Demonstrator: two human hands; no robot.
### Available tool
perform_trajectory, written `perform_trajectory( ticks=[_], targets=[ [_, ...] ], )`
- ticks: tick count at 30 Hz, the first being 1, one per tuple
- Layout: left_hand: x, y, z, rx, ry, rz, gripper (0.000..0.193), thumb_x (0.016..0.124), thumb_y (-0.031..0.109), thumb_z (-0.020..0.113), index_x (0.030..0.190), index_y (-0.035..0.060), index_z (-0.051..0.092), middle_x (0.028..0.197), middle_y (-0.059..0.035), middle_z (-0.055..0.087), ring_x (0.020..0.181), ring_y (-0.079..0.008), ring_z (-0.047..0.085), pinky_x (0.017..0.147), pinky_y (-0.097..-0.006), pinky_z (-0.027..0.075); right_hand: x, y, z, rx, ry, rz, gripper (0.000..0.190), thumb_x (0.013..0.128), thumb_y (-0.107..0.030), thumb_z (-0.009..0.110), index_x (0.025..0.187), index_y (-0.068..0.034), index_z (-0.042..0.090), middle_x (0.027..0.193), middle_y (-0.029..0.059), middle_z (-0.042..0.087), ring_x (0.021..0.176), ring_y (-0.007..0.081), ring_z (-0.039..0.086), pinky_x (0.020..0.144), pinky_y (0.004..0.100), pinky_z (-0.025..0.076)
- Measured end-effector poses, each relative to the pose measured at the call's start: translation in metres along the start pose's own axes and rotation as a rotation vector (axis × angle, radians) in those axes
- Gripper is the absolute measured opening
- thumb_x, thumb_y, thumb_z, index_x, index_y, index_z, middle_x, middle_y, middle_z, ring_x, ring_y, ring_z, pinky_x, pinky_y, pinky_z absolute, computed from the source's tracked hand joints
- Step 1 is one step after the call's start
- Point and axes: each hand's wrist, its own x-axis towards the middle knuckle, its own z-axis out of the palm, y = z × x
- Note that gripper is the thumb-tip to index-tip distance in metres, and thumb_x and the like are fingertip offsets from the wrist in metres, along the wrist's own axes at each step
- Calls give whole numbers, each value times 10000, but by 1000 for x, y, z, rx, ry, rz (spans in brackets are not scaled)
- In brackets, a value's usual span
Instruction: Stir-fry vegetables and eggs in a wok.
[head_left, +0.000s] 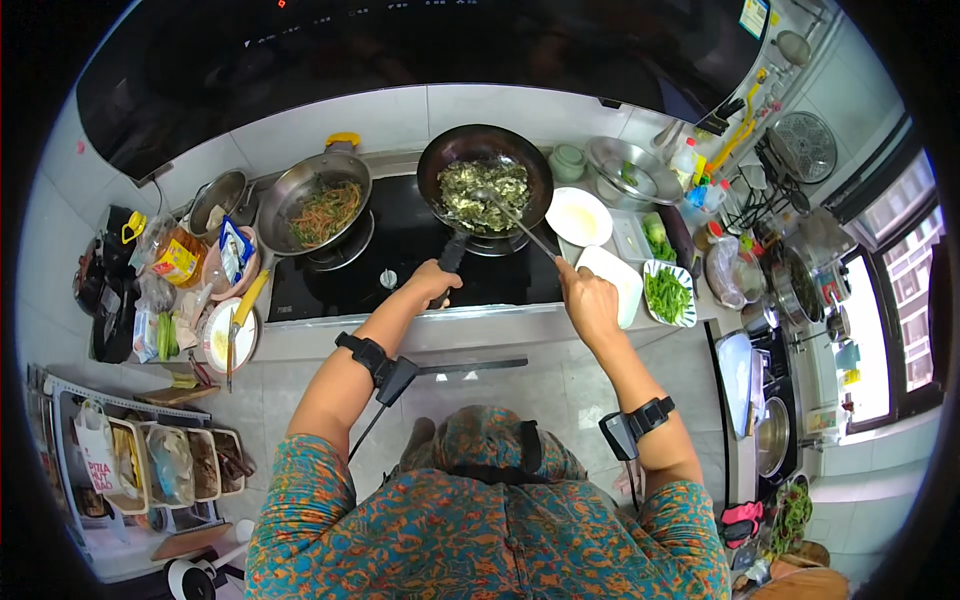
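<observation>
My left hand (433, 283) grips the black handle (452, 253) of a dark wok (541, 161) on the right burner of the black glass hob (409, 214). Chopped green and pale yellow food, perhaps egg with greens, fills the bottom of the wok (472, 184). In my right hand (589, 298) is the long metal handle of a cooking ladle or spatula (527, 232). Its head rests in the food, partly covered, so its shape is unclear. Just beyond my right hand lie a white square dish (628, 283) and a round white plate (574, 217).
A steel pan (274, 217) with shredded orange and green vegetables sits on the left burner. Cut greens fill a patterned dish (670, 321) at right, near an eggplant (679, 232) and steel bowls (664, 184). At left are an oil bottle (180, 259) and a plate (251, 341). The range hood (420, 45) overhangs the back.
</observation>
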Motion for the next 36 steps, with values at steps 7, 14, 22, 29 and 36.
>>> perform_trajectory(
  ticks=[7, 14, 22, 29, 36],
  targets=[
    [2, -3, -3, -3, -8, -7, 413, 707, 119, 703, 1029, -20, 485, 701, -86, 515, 488, -179, 526, 388, -306, 425, -3, 0, -2, -22, 39, -27, 311, 802, -87, 551, 1100, -88, 638, 657, 114, 584, 527, 250, 607, 453, 352, 480],
    [-3, 4, -2, 16, -20, -10, 440, 718, 123, 700, 1060, -32, 471, 710, -89, 525, 486, -183, 531, 378, -301, 421, -6, 15, 35, -170, -17, 58, 367, 796, -73, 523, 1153, -97, 605, 692, 109, 571, 557, 240, 616, 469, 349, 496],
    [-2, 5, -7, -5, -56, -12, 486, 721, 130, 708, 1088, -47, 444, 729, -99, 518, 485, -179, 532, 369, -306, 429, -1, 0, 32, -88, 31, 136, 388, 797, -60, 515, 1169, -131, 597, 700, 109, 564, 564, 254, 612, 486, 355, 504],
    [0, 10, -3, -8, -89, -5, 453, 741, 145, 709, 1064, -27, 442, 727, -90, 508, 485, -169, 530, 366, -287, 433, 14, -3, 65, -162, 10, 125, 433, 800, -51, 512, 1220, -151, 559, 734, 108, 548, 570, 251, 607, 495, 352, 514],
    [1, 14, -8, -19, -97, -25, 396, 757, 170, 711, 1010, 4, 455, 709, -73, 507, 493, -163, 530, 377, -278, 440, 3, -4, 82, -18, -255, 217, 482, 837, -167, 552, 1312, -174, 467, 813, 138, 620, 676, 299, 645, 568, 414, 520]
  ],
)
